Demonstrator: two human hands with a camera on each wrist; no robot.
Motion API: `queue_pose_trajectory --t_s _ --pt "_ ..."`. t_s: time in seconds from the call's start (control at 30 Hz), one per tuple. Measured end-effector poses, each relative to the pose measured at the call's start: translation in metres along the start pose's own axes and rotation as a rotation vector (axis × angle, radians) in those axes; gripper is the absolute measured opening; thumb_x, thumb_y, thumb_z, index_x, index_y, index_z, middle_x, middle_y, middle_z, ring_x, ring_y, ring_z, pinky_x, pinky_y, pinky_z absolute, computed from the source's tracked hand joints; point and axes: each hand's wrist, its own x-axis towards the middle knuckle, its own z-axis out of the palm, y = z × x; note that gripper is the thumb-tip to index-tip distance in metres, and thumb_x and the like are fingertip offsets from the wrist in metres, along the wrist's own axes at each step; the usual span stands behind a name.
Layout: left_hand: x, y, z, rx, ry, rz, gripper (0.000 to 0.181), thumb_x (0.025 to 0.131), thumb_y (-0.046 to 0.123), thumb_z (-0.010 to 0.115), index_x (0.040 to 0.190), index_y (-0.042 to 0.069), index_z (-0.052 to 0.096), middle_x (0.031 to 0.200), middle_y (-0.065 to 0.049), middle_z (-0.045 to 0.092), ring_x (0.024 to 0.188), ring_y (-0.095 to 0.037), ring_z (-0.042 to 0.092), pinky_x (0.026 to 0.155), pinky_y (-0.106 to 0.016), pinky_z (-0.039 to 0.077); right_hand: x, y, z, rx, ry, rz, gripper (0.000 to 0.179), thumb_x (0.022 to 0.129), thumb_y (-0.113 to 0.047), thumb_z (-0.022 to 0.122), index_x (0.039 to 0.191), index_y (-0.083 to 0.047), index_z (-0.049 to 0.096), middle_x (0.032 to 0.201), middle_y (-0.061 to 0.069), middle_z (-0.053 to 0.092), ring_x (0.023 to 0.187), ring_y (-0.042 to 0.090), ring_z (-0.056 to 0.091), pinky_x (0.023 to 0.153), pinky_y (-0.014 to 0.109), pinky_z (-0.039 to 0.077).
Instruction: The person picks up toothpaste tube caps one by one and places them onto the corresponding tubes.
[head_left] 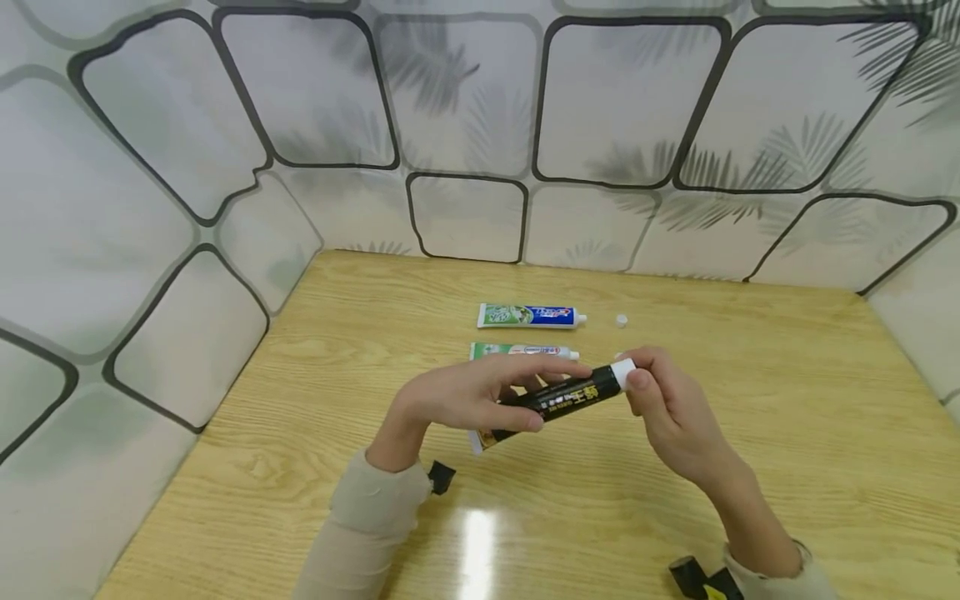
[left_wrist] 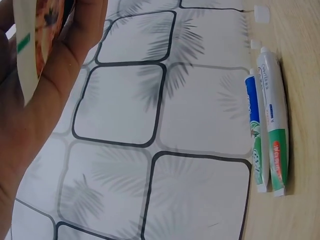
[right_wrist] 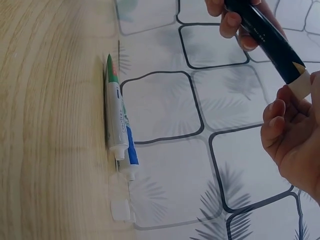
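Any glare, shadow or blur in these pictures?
Head view: a bright glare streak on the table; left wrist view: the left hand looks shadowed; right wrist view: the held black tube shows no readable lettering, the nearer loose cap looks pale and soft.

Passage is offered over the bare table (head_left: 817, 392) right of the right hand (head_left: 678, 425). Between it and the left hand (head_left: 465, 396), the way is barred by the held black tube (head_left: 562, 400). Beyond, low reach is obstructed by a blue-and-green tube (head_left: 528, 316), a white-and-green tube (head_left: 498, 348) and a small cap (head_left: 621, 320) — then by the patterned wall (head_left: 622, 108).
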Motion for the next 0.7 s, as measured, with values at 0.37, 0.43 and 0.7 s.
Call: queue_pose_trajectory --t_s 0.37,0.43,0.7 --pt "-0.003 -0.003 -0.001 -0.221 -0.094 -0.103 0.070 0.094 0.007 0.057 0.152 0.024 0.022 0.124 -0.007 0.050 0.071 -0.024 0.062 0.058 -0.040 0.055 0.000 0.003 -0.004 0.015 0.040 0.050 0.020 0.099 0.004 0.036 0.106 0.001 0.055 0.064 0.003 0.045 0.054 0.008 0.041 0.046 0.024 0.032" --pt "-0.003 -0.004 -0.001 -0.180 -0.091 -0.080 0.071 0.093 0.006 0.058 0.152 0.021 0.021 0.131 -0.006 0.045 0.075 -0.020 0.060 0.057 -0.038 0.054 0.000 0.004 -0.005 -0.007 0.045 0.057 0.018 0.099 0.003 0.037 0.103 0.001 0.055 0.063 0.001 0.044 0.053 0.008 0.040 0.045 0.023 0.031" --pt "0.002 -0.002 0.001 0.080 -0.016 -0.033 0.067 0.088 0.017 0.068 0.147 0.018 0.037 0.140 0.005 0.045 0.063 -0.010 0.051 0.057 -0.027 0.051 -0.002 0.013 -0.011 -0.149 0.059 0.041 0.028 0.098 -0.006 0.038 0.076 -0.012 0.053 0.060 -0.010 0.036 0.051 0.002 0.031 0.044 0.022 0.027"
